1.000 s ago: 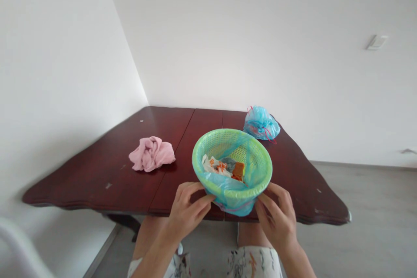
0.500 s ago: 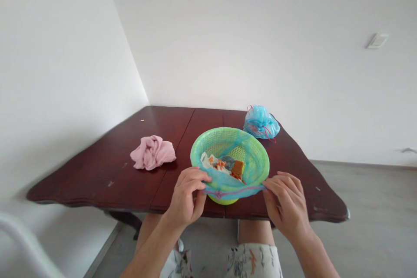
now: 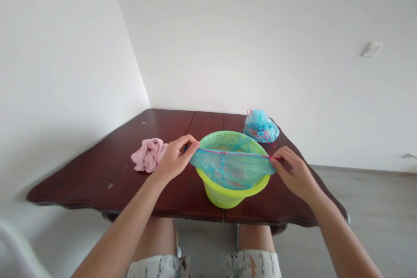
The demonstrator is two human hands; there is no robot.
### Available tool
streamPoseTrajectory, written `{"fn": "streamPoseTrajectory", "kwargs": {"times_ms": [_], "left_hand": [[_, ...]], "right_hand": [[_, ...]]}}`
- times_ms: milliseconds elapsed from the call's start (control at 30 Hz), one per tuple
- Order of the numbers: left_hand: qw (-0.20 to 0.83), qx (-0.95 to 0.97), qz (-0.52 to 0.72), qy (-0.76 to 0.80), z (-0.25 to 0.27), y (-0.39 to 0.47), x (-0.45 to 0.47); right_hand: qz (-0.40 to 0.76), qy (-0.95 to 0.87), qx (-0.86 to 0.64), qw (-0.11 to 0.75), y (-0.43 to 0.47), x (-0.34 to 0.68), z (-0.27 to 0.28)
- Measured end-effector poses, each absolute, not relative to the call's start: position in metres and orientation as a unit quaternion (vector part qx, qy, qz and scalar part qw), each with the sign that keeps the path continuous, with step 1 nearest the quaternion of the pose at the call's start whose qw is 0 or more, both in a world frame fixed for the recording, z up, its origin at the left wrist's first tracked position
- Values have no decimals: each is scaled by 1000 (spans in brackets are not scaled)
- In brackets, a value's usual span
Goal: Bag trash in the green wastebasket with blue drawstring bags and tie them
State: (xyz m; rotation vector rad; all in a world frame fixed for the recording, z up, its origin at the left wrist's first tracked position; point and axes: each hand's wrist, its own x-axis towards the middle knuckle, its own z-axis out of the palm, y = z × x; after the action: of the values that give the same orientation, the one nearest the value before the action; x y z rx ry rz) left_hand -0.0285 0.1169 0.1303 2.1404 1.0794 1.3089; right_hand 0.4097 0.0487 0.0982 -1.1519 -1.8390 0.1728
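Observation:
A blue drawstring garbage bag (image 3: 233, 167) lines a yellow-green mesh basket (image 3: 224, 200) on the table. Its near edge, with a pink drawstring, is stretched taut across the basket's opening, off the near rim. My left hand (image 3: 177, 156) pinches the left end of that edge, fingers closed. At the right end, my right hand (image 3: 293, 171) is closed on the edge and drawstring. The raised film covers most of what lies inside the basket, so the contents barely show through.
The dark red wooden table (image 3: 124, 191) meets white walls at its back. On the left lies a crumpled pink cloth (image 3: 148, 156), partly behind my left hand. Behind the basket at right sits a tied blue bag (image 3: 259, 127) with pink strings.
Both hands have risen and spread apart, lifting the bag's near edge off the basket rim. The litter inside, plainly visible before, is now behind the film.

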Motion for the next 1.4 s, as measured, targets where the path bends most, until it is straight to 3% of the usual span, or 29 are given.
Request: {"fn": "streamPoseTrajectory", "kwargs": {"times_ms": [167,233,433,567,733,800,967,1133,1267,1400], "left_hand": [[265,789,412,372,138,203,-36],[291,787,397,372,145,234,-29],[296,820,366,326,205,280,-15],[297,852,311,299,232,270,-27],[366,869,120,310,207,246,-44],[360,872,102,316,189,244,-46],[305,870,196,334,159,252,-40],[348,841,245,333,146,261,-29],[399,811,219,367,146,269,-20],[372,832,244,331,161,267,1]], "right_hand": [[276,-712,-511,395,109,432,105],[280,-715,-524,370,137,435,113],[42,-720,-549,423,190,427,169],[-101,-749,-435,489,171,412,207],[-210,-774,-302,516,123,399,213],[-221,-773,-282,524,110,398,207],[-198,-737,-273,586,86,393,192],[-113,-722,-254,634,62,380,177],[-52,-731,-238,637,41,363,168],[-25,-751,-209,626,18,344,167]]}}
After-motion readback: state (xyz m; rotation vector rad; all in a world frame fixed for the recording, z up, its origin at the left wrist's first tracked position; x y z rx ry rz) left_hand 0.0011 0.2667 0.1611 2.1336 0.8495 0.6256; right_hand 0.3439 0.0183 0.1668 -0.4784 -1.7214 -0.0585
